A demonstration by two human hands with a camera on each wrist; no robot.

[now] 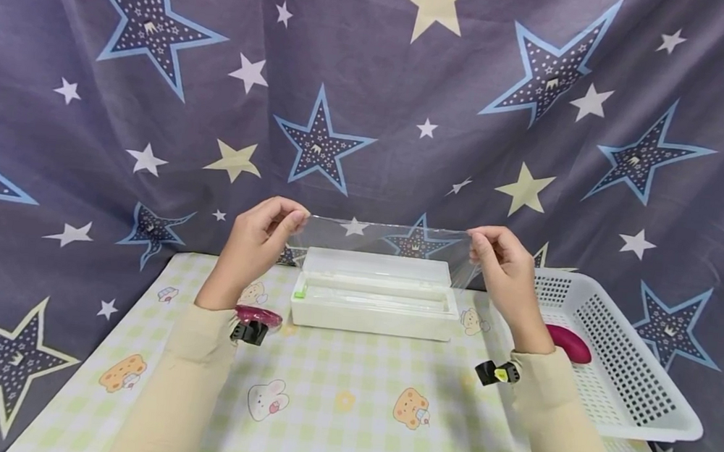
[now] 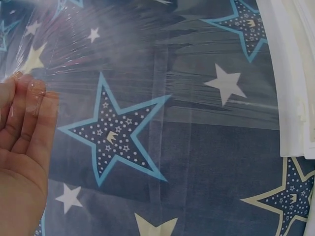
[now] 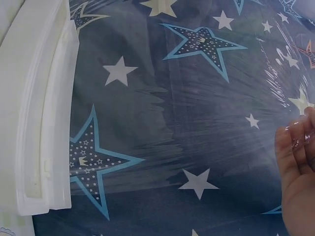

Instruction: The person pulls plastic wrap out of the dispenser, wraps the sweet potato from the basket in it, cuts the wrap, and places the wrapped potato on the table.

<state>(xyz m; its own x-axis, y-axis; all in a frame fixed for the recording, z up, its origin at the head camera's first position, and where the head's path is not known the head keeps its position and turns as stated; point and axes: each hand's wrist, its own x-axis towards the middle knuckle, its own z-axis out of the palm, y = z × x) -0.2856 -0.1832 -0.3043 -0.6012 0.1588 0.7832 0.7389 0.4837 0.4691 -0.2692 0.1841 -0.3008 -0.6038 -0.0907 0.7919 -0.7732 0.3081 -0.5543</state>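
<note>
Covering both forearms, beige sleeves (image 1: 192,384) come nearest, above a green-and-white checked tablecloth (image 1: 338,366) printed with cartoon animals. Beyond the cuffs sit small black wrist cameras (image 1: 250,332); a shiny dark pink object (image 1: 259,315) shows just beside the left one, partly hidden. To the right, a white perforated basket (image 1: 670,428) holds a curved magenta item (image 1: 569,345), partly covered by the right forearm. Farther on, the left hand (image 1: 257,243) pinches one top corner of clear film (image 1: 374,238) between thumb and fingers, and the right hand (image 1: 507,265) pinches the opposite corner the same way. The film stretches up from a long white box (image 1: 372,321) standing between them on the cloth, its lid (image 1: 378,266) raised at the back, a green piece (image 1: 300,295) at its left end. Behind everything hangs a grey-blue curtain (image 1: 365,59) patterned with stars.
</note>
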